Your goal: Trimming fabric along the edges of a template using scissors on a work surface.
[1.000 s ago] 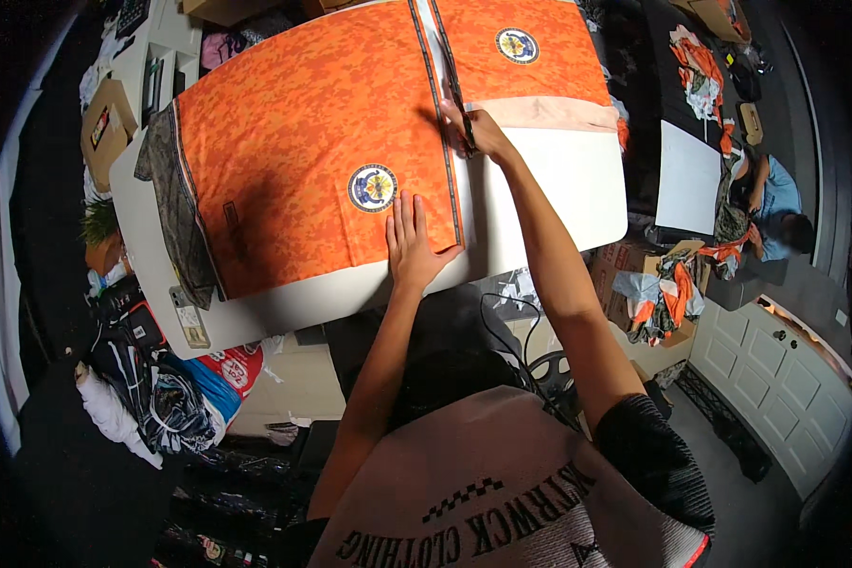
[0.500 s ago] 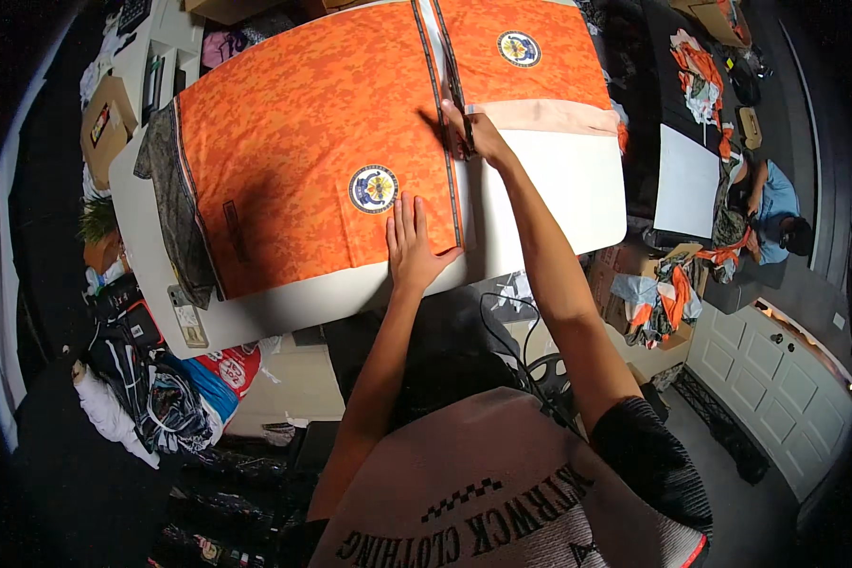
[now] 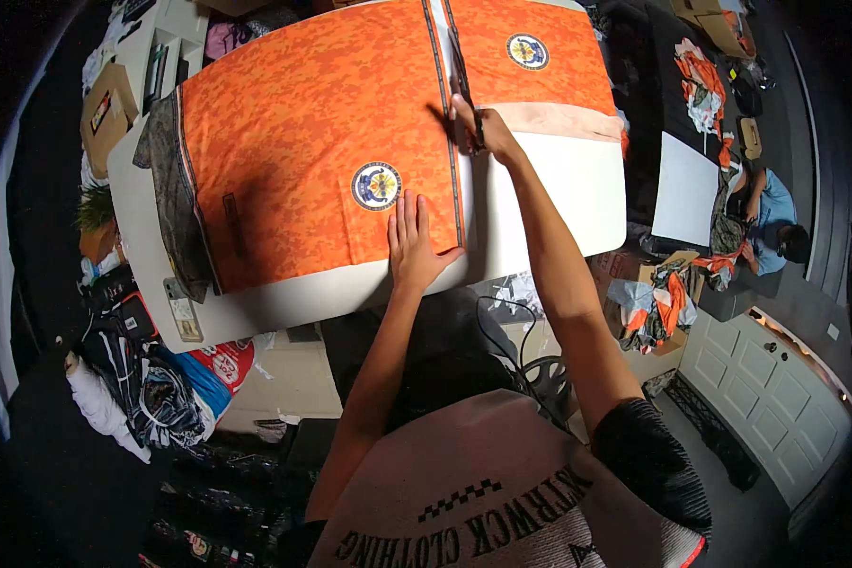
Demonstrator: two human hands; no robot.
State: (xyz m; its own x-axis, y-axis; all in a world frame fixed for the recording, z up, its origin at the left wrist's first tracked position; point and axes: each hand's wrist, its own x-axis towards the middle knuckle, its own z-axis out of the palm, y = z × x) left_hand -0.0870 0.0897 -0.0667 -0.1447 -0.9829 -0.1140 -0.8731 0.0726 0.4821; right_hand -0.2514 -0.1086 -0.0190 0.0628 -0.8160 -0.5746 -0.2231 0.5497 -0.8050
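A large orange camouflage fabric piece (image 3: 293,161) with a dark edge band and a round emblem (image 3: 376,186) lies over the white table. My left hand (image 3: 412,241) rests flat near its lower right corner, fingers spread just below the emblem. My right hand (image 3: 490,133) grips a pair of dark scissors (image 3: 459,68), their blades pointing away along the gap beside the band. To the right of that gap lies a second orange panel (image 3: 568,71) with its own emblem and a folded-over pale pink edge (image 3: 549,119). Whether the blades are apart is too hard to make out.
Dark patterned cloth (image 3: 175,208) hangs over the table's left end, near a phone-like object (image 3: 184,310). A box of fabric scraps (image 3: 667,303) stands to the right. Farther right, a person in a blue shirt (image 3: 778,213) works beside a white board (image 3: 686,189).
The view has shifted slightly. My right hand and the scissors sit almost where they were, beside the fabric edge; my left hand stays flat on the cloth.
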